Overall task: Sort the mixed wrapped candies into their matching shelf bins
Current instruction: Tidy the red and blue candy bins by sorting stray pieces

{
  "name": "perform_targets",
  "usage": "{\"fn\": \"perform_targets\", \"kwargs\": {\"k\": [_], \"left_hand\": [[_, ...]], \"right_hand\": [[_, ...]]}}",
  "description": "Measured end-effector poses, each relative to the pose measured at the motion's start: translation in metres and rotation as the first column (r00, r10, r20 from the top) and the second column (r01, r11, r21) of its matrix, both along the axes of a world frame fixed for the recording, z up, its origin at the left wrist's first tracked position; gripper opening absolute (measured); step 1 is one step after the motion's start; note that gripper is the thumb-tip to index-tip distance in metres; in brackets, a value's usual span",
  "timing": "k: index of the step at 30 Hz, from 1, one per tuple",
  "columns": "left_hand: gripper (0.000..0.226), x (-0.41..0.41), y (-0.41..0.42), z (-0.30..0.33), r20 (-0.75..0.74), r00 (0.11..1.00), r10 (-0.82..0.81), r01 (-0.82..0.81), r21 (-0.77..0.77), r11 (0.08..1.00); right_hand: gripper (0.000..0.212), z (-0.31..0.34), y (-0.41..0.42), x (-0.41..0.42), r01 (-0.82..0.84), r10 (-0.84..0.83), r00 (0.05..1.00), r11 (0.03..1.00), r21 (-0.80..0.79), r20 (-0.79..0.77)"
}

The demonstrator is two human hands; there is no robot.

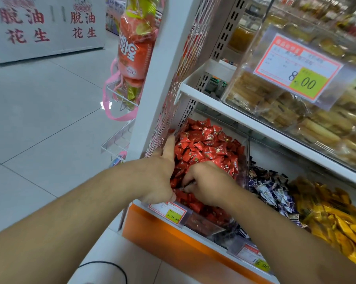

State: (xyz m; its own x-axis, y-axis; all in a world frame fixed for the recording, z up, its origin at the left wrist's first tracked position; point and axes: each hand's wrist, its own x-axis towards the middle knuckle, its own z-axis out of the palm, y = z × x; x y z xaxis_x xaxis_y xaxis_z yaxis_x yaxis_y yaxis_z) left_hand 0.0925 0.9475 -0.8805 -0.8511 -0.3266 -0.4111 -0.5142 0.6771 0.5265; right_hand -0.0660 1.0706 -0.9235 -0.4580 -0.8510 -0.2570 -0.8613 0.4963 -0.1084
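White lower shelf [275, 154] — clear bins of red candies [205, 144], navy candies [273, 191], yellow candies [333, 218]

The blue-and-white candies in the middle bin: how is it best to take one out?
Probably pinch a twisted wrapper end of a top blue-and-white candy, coming from above and the front. The pile lies loose, the bin opens toward the aisle, and the shelf above blocks a steep reach.
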Motion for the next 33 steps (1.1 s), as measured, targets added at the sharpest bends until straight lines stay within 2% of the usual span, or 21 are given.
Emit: {"fn": "perform_targets", "kwargs": {"k": [5, 7, 9, 12, 14, 16, 18, 19, 21, 23, 25, 27, 30, 33], "left_hand": [[0.131, 0.000, -0.001, -0.002, -0.013, 1.000, -0.002, 0.001, -0.016, 1.000], [0.132, 0.001, 0.001, 0.002, -0.013, 1.000, -0.023, 0.022, -0.040, 0.999], [0.132, 0.001, 0.000, 0.000, -0.017, 0.999, -0.033, 0.032, -0.061, 0.998], [0.131, 0.001, 0.000, 0.001, -0.019, 0.999, -0.036, 0.035, -0.043, 0.998], [0.132, 0.000, 0.000, -0.001, -0.024, 0.999, -0.032, 0.031, -0.029, 0.999], [0.132, 0.000, 0.000, -0.002, -0.026, 0.999, -0.036, 0.035, -0.032, 0.999], [0.132, 0.000, 0.001, -0.001, -0.020, 0.999, -0.041, 0.040, -0.031, 0.999], [0.132, 0.000, 0.000, -0.001, -0.019, 0.999, -0.042, 0.042, -0.029, 0.999], [0.132, 0.001, 0.000, -0.001, -0.022, 0.999, -0.049, 0.048, -0.028, 0.998], [0.132, 0.001, -0.001, 0.001, -0.023, 0.998, -0.053, 0.053, -0.025, 0.998], [0.133, 0.001, -0.001, 0.001, -0.023, 0.998, -0.054, 0.054, -0.023, 0.998], [0.134, 0.001, -0.001, 0.000, -0.019, 0.998, -0.058, 0.058, -0.022, 0.998], [0.135, 0.000, -0.001, -0.001, -0.010, 0.998, -0.056, 0.056, -0.033, 0.998], [0.137, -0.002, -0.003, -0.003, -0.013, 0.998, -0.056, 0.056, -0.058, 0.997]], "right_hand": [[0.005, 0.020, 0.012, 0.004, 0.052, -0.029, 0.994, 0.974, -0.220, 0.106], [0.005, 0.035, 0.021, 0.010, 0.078, -0.049, 0.994, 0.940, -0.333, 0.094], [0.008, 0.049, 0.035, 0.016, 0.160, -0.102, 0.983, 0.886, -0.435, 0.154], [0.014, 0.066, 0.065, 0.024, 0.269, -0.153, 0.953, 0.824, -0.498, 0.262], [0.014, 0.076, 0.090, 0.026, 0.327, -0.211, 0.940, 0.779, -0.534, 0.269], [0.011, 0.082, 0.117, 0.025, 0.364, -0.310, 0.930, 0.718, -0.593, 0.196], [0.008, 0.083, 0.141, 0.020, 0.362, -0.434, 0.901, 0.718, -0.595, 0.024], [0.009, 0.081, 0.150, 0.016, 0.366, -0.478, 0.875, 0.758, -0.540, -0.078], [0.034, 0.076, 0.158, 0.012, 0.428, -0.514, 0.837, 0.829, -0.360, -0.189], [0.045, 0.077, 0.153, 0.014, 0.359, -0.434, 0.881, 0.873, -0.331, -0.189], [0.041, 0.081, 0.134, 0.022, 0.193, -0.272, 0.952, 0.890, -0.414, -0.140], [0.040, 0.081, 0.103, 0.031, 0.062, -0.086, 0.996, 0.908, -0.415, -0.038], [0.047, 0.059, 0.047, 0.031, -0.159, 0.180, 0.982, 0.950, -0.269, 0.056], [0.050, 0.024, 0.013, 0.019, -0.369, 0.373, 0.927, 0.927, -0.068, 0.050]]}}
